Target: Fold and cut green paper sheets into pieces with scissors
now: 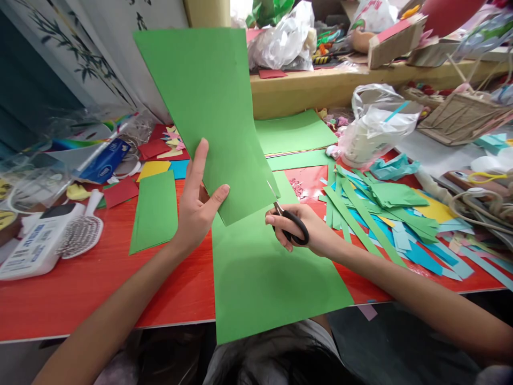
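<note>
My left hand (201,200) grips a raised sheet of green paper (212,107) near its lower left edge, thumb in front. In my right hand (303,230) is a pair of scissors with black handles (295,225). Their blades meet the sheet's lower right edge, where a narrow strip curls beside the cut. Beneath both hands a larger green sheet (264,283) lies flat and overhangs the table's front edge. A stack of smaller green rectangles (154,211) rests left of my left hand.
Green and blue paper strips (360,214) pile up on the right of the red table (176,299). A plastic cup in a bag (371,128) stands behind them. More green sheets (296,131) lie at the back. A hairbrush (82,232) and white bottle (40,240) are at left.
</note>
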`<state>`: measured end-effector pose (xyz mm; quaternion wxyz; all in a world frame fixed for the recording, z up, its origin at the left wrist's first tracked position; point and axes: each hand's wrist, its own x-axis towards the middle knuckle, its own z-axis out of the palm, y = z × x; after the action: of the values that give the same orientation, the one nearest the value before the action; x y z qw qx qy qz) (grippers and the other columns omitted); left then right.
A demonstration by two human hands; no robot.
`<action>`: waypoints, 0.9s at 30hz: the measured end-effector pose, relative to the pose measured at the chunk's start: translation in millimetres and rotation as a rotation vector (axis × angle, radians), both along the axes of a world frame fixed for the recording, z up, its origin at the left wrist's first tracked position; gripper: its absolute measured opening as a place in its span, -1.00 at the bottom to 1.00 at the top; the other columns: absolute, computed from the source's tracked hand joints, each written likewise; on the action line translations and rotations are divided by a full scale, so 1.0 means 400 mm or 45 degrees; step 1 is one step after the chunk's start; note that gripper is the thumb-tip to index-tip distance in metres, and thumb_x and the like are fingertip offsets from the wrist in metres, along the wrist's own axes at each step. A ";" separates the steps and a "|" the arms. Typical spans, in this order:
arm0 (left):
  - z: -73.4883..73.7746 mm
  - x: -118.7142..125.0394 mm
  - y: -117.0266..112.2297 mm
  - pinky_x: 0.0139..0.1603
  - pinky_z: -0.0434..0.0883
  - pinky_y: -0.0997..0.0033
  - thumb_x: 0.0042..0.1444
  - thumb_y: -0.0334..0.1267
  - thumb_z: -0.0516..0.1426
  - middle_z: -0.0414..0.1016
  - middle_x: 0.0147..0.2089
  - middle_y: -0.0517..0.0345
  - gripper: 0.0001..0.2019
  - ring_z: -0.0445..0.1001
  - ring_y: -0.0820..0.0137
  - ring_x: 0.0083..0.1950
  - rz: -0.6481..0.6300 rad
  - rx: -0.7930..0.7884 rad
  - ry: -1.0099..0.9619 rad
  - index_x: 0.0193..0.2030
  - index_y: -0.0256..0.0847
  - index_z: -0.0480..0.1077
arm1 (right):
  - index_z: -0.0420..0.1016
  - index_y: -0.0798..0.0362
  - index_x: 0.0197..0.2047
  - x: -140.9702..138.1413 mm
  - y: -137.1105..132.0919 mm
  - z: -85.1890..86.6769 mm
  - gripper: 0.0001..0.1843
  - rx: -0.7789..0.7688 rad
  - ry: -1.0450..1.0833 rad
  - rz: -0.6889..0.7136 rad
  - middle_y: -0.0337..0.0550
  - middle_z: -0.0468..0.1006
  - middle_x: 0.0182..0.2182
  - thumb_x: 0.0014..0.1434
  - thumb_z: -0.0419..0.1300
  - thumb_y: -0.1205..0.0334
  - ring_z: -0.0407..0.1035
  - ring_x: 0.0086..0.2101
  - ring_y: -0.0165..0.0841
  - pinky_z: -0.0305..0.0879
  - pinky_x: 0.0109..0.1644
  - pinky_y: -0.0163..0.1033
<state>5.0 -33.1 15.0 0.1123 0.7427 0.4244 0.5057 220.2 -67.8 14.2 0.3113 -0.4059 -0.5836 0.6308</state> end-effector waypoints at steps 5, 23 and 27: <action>-0.003 0.001 -0.001 0.26 0.17 -0.13 0.13 -0.03 0.07 -0.12 0.41 0.28 -0.33 0.12 0.08 0.31 -0.027 0.013 0.052 0.33 0.19 -0.14 | 0.37 0.11 -0.41 0.002 0.000 0.004 -0.68 -0.049 0.035 -0.014 -0.36 0.36 -0.74 0.12 0.15 -0.01 0.06 -0.78 -0.60 -0.17 -0.74 -0.39; 0.003 0.012 -0.009 0.39 -0.14 -0.07 0.15 -0.14 0.08 -0.09 0.39 0.40 -0.34 -0.19 0.21 0.42 -0.060 0.019 0.113 0.32 0.25 -0.15 | 0.33 0.11 -0.57 -0.001 -0.005 0.003 -0.57 0.018 -0.001 -0.042 -0.30 0.34 -0.75 0.11 0.14 -0.07 0.05 -0.75 -0.60 -0.14 -0.69 -0.38; 0.002 0.011 -0.009 0.39 -0.19 -0.08 0.14 -0.15 0.09 -0.09 0.39 0.41 -0.33 -0.20 0.20 0.42 -0.082 0.021 0.106 0.33 0.24 -0.15 | 0.33 0.11 -0.54 -0.004 -0.005 0.007 -0.59 -0.022 0.030 -0.057 -0.31 0.35 -0.75 0.09 0.16 -0.08 0.05 -0.76 -0.60 -0.15 -0.70 -0.39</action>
<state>9.5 -36.5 15.6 0.1046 0.7771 0.4004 0.4741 218.8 -70.0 17.2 0.3286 -0.4141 -0.5650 0.6335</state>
